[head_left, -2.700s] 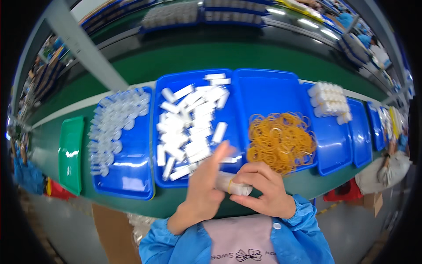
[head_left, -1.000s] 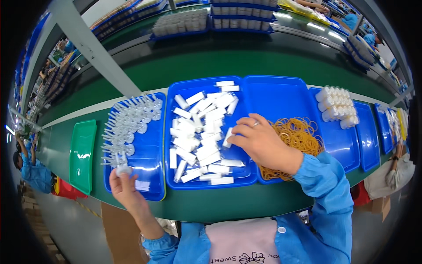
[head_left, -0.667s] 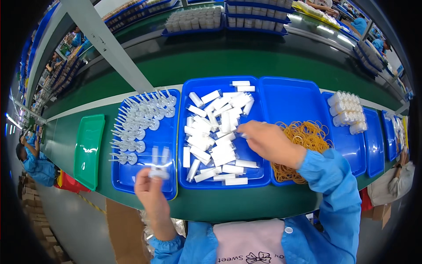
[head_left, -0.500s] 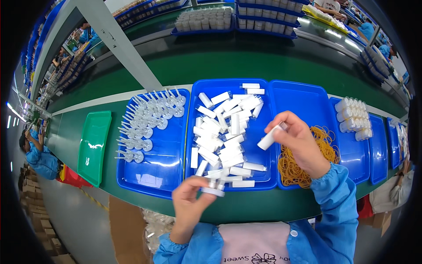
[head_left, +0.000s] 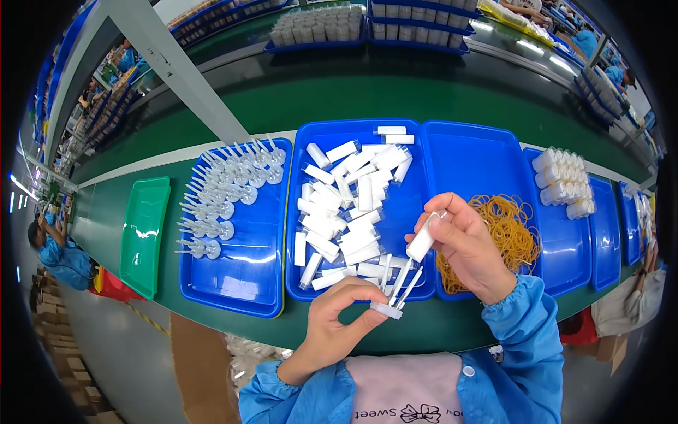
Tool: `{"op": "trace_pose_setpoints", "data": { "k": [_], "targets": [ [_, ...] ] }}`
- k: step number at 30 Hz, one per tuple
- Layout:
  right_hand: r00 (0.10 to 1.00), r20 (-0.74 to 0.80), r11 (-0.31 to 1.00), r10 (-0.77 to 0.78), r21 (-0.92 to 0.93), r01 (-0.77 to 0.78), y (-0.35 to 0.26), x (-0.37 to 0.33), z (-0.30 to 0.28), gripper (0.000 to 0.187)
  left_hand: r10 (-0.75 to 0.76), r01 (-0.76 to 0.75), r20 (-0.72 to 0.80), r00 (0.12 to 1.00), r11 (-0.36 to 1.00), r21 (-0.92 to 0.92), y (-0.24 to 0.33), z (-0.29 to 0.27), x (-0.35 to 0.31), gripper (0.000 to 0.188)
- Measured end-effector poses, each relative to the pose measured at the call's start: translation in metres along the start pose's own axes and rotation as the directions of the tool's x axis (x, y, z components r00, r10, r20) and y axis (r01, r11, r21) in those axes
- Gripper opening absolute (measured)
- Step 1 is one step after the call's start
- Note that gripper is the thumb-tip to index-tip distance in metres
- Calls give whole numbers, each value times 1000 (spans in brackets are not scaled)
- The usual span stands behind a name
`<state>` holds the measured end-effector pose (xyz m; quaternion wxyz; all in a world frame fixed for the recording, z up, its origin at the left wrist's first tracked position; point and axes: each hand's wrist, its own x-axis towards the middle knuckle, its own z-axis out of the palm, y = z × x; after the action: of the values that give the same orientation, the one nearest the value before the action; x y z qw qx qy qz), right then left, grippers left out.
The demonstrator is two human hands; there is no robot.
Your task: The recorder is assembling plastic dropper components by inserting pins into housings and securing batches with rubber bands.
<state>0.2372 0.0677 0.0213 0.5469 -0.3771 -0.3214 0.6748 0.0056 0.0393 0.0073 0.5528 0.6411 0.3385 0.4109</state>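
My left hand (head_left: 337, 326) pinches the rim of a round whitish base (head_left: 388, 310) with several thin upright rods (head_left: 407, 288). Above it, my right hand (head_left: 467, 247) grips a white cylinder (head_left: 421, 244) with a clear end, between thumb and fingers. The cylinder's lower end is at the tip of one rod; whether the rod is inside it I cannot tell. Many similar white cylinders (head_left: 365, 193) lie loose in the blue tray (head_left: 291, 271) beyond my hands. Further rodded bases (head_left: 227, 210) lie in rows in the blue tray (head_left: 233, 286) to the left.
Yellow rubber bands (head_left: 503, 230) fill the near part of a blue tray (head_left: 466, 152) behind my right hand. Bundled white cylinders (head_left: 563, 180) sit in another tray further right. A green tray (head_left: 145, 237) lies far left. A grey post (head_left: 176, 71) rises beyond the trays.
My left hand has moved right with the base, whose rods now point up. My right hand has come down nearer, bringing the cylinder over the rods.
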Motion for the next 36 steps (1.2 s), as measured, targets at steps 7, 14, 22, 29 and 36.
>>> {"op": "trace_pose_setpoints", "data": {
  "k": [7, 14, 22, 29, 36],
  "targets": [
    [992, 121, 996, 24, -83, -14, -7, 1, -5, 22, 29, -31, 32, 999, 997, 66, 3, -4, 3, 16],
    [992, 126, 966, -12, -254, 44, -11, -7, -4, 27, 37, -44, 54, 998, 987, 154, 4, -7, 2, 15],
    [991, 131, 973, -13, -225, 42, 15, -23, 16, 28, 96, -83, -143, 985, 992, 96, -5, 14, 1, 20],
    [950, 212, 700, -231, -641, 314, -3, -4, 9, 38, -2, -42, -263, 965, 985, -164, -14, -2, 5, 22],
    [831, 547, -433, -102, -776, 457, 28, -1, -10, 26, -114, 41, -282, 953, 966, -254, -15, -26, -3, 19]
  ]
}}
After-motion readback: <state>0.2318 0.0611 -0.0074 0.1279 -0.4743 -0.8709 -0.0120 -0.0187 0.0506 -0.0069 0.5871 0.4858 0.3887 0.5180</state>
